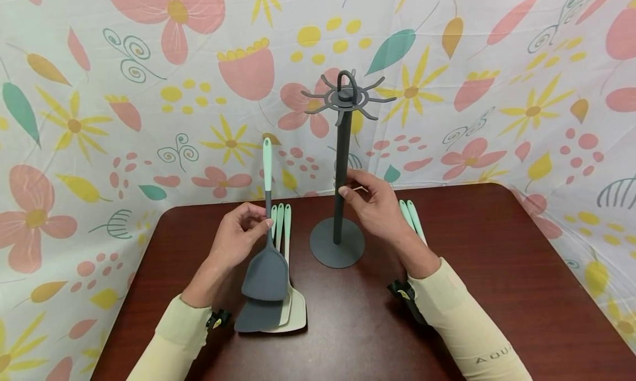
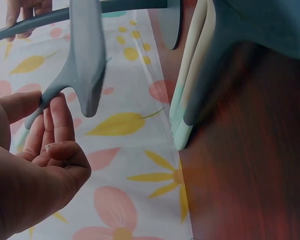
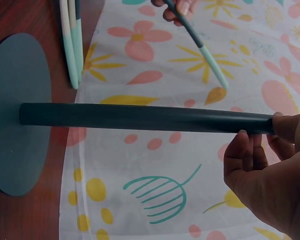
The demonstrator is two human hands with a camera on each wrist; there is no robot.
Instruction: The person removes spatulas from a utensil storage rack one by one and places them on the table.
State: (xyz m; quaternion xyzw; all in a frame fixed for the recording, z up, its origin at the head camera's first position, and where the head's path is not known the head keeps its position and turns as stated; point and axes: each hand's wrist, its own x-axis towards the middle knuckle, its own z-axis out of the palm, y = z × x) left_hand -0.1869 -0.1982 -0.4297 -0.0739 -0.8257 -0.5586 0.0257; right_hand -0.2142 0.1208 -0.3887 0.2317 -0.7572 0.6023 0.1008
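A grey spatula with a mint handle stands upright in my left hand, whose thumb and fingers pinch its neck. In the left wrist view the spatula is seen edge-on, raised off the table. My right hand pinches the dark pole of a utensil stand. That stand has a round base on the table and a ring of hooks under a top loop; no utensil hangs on the hooks. In the right wrist view, thumb and fingers of the right hand meet on the pole.
Several grey and cream utensils with mint handles lie side by side below the left hand. Two more mint handles show behind the right forearm, their heads hidden. The brown table meets a flower-patterned cloth at its back edge.
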